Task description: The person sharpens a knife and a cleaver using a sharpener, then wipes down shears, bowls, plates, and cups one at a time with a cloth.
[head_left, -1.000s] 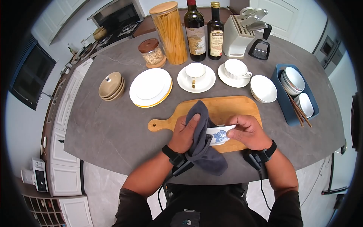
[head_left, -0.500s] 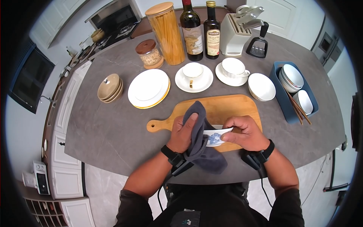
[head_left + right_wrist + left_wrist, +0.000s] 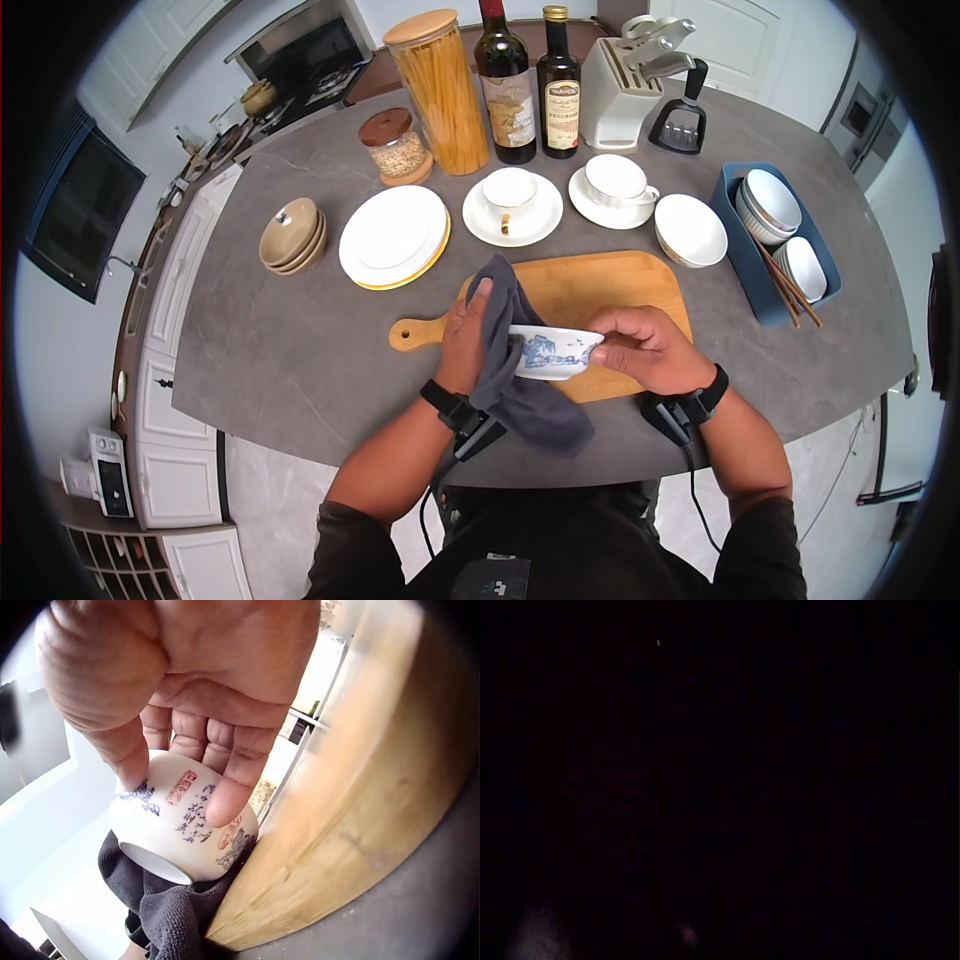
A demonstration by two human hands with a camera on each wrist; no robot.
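Observation:
My right hand (image 3: 655, 350) pinches the edge of a white bowl with blue drawings (image 3: 553, 352), tilted on its side above the wooden board (image 3: 640, 280). In the right wrist view the thumb and fingers of the right hand (image 3: 187, 697) grip the bowl (image 3: 169, 817), which shows red and dark markings and its foot ring. My left hand (image 3: 463, 340) holds a dark grey cloth (image 3: 505, 370) against the bowl's left side; its fingers are mostly behind the cloth. Below the bowl the cloth (image 3: 176, 911) hangs in folds. The left wrist view is almost black.
Behind the board stand white plates (image 3: 392, 235), two cups on saucers (image 3: 512, 225) and a white bowl (image 3: 691, 232). Brown bowls (image 3: 292, 235) are at left, a blue bin (image 3: 760, 290) with bowls and chopsticks at right. Jars, bottles (image 3: 508, 100) and a knife block (image 3: 615, 100) line the back.
The left hand and cloth have moved left. The bowl has shifted left and turned, showing more of its blue-patterned side. The right hand keeps its pinch with little movement.

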